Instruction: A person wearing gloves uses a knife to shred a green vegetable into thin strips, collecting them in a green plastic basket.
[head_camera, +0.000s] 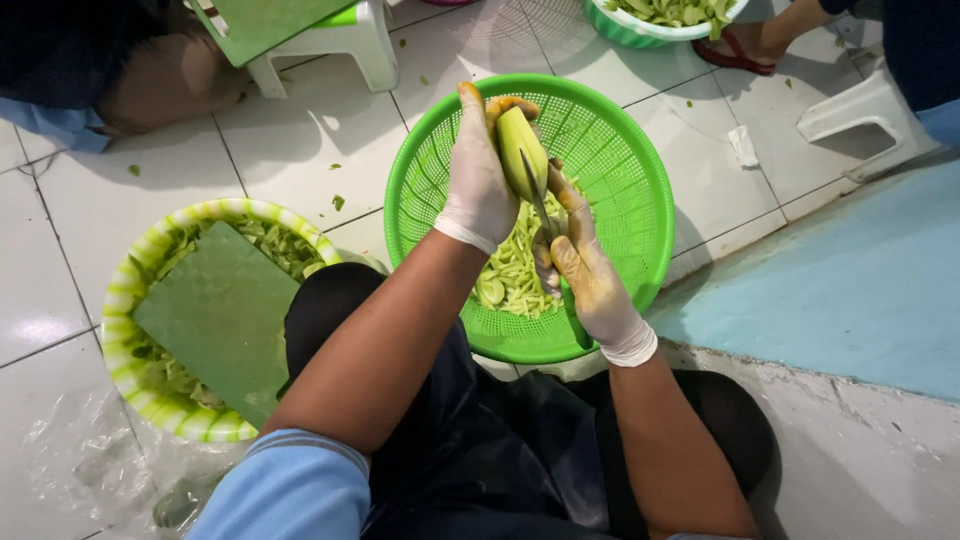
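Over the green mesh basket (620, 190) on the tiled floor (300, 160), the gloved left hand (478, 180) has its grip clamped around a peeled green mango (520, 150). Below the basket's middle, the gloved right hand (590, 280) grips a knife (545, 215), blade against the fruit. Left of the basket sits a striped bowl (125, 300) holding a green board (220, 315). Mango shreds (515, 275) lie inside the basket.

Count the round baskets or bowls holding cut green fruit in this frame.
3. A green mesh basket sits under the hands, a green-and-white striped bowl lies at left with a green board on it, and another green basket is cut off at the top edge. More may lie out of view.
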